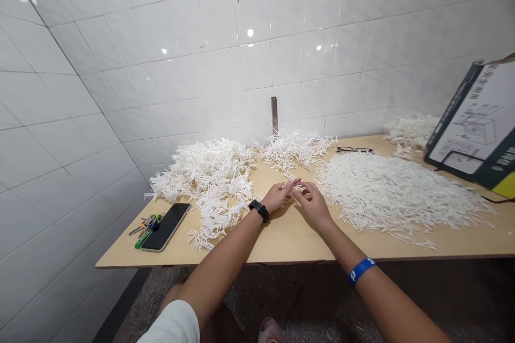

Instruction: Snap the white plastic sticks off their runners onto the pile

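Over the middle of the tabletop my left hand point(277, 195) and my right hand point(313, 204) meet, fingers pinched around a small white branched piece point(296, 187), partly hidden by the fingers. It looks like thin plastic twigs. Left of my hands spreads a loose heap of white branched pieces point(217, 166), its near end close to my left wrist. Behind my fingers lies a smaller heap of the same pieces point(295, 150). On the right, a broad pile of thin white slivers point(386, 190) reaches close to my right hand.
On the left of the wooden table point(277, 246) lie a black-screened phone point(167, 228) and a bunch of keys point(148, 225). Eyeglasses point(354, 149) rest at the back. A printed box point(478, 123) stands far right, near another white heap point(412, 131). A tiled wall point(209, 86) rises behind.
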`<state>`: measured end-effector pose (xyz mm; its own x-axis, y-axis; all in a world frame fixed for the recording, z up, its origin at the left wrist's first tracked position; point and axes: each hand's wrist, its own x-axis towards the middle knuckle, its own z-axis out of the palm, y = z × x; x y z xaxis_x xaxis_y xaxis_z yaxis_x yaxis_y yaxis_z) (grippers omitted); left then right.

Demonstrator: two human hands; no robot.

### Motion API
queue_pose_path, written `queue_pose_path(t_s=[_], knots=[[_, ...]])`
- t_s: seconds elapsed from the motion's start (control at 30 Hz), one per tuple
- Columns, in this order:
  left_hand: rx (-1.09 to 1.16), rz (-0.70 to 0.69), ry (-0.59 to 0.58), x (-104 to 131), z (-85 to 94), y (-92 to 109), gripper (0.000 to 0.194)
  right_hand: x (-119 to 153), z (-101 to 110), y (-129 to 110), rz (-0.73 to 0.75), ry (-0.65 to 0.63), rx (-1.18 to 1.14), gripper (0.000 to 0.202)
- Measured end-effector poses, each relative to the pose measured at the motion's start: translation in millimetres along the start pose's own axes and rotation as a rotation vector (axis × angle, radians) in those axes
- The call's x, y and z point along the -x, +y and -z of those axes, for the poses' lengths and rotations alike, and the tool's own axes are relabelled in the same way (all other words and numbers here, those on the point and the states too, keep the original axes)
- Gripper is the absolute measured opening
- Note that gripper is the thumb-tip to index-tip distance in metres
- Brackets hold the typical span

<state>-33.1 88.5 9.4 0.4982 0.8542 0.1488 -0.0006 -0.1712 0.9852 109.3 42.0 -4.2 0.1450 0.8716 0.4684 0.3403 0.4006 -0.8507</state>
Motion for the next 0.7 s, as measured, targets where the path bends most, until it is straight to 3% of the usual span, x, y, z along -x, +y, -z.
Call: queue_pose_path(t_s=[0.2,0.37,0.47,0.7], knots=[[0.060,-0.009,-0.007,-2.8,1.1,-3.9,0.064,-0.3,1.2,2.4,-0.038,-0.139,-0.065,0.036],[0.067,0.025,-0.059,-3.7,3.1,-5.0,0.071,1.3,3.0,-0.6,-0.042,-0.121,-0.076,0.036],[0.034,0.066,-0.084,-3.0,3.4,-5.2,0.063,1.9,1.9,0.2,-0.063,-0.149,-0.066,0.037],[0.027,-0.015,0.109,-5.0,-6.0,-12.3,0.049,0.2,-1.8,5.5,-0.051,-0.276,-0.079,0.040]])
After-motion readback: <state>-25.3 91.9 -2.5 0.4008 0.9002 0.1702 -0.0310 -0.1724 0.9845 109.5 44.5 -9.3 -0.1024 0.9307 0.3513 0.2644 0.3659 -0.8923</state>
